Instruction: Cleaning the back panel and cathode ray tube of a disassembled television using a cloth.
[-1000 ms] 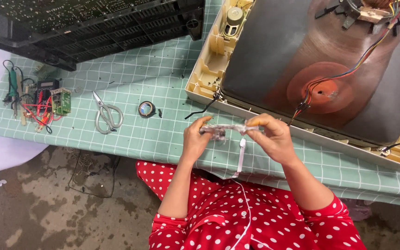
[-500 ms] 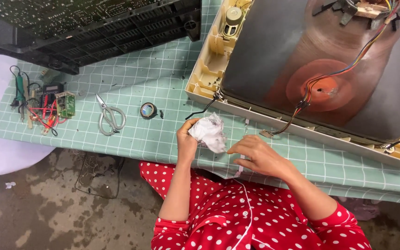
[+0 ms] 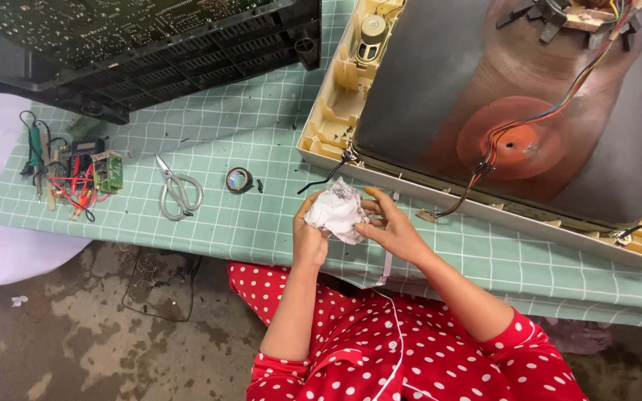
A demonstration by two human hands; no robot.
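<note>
Watching the crumpled white wad [image 3: 338, 212], I see it bunched up between both hands just above the near edge of the green checked mat [image 3: 261, 148], where a second ago the same stuff was stretched out thin between the two hands. My left hand [image 3: 307, 236] cups it from below with the fingers curled shut around its lower side, and my right hand [image 3: 389, 229] has closed in, its fingertips [image 3: 366, 210] pinching the wad's right edge; half a second ago that right hand lay apart, lower down on the mat, and the left held the wad alone. I judge the balling-up is about finished and both hands are now working the wad into shape. A thin white strip [image 3: 386, 266] hangs below my right palm. Just beyond my fingertips lies the open cream television shell [image 3: 336, 111] with its dark picture tube [image 3: 499, 111] and coloured wires, unmoved. To the left of my left fingers sit a small tape roll [image 3: 238, 180], then scissors [image 3: 178, 191], then a little circuit board with red leads [image 3: 98, 172], all where they were.
</note>
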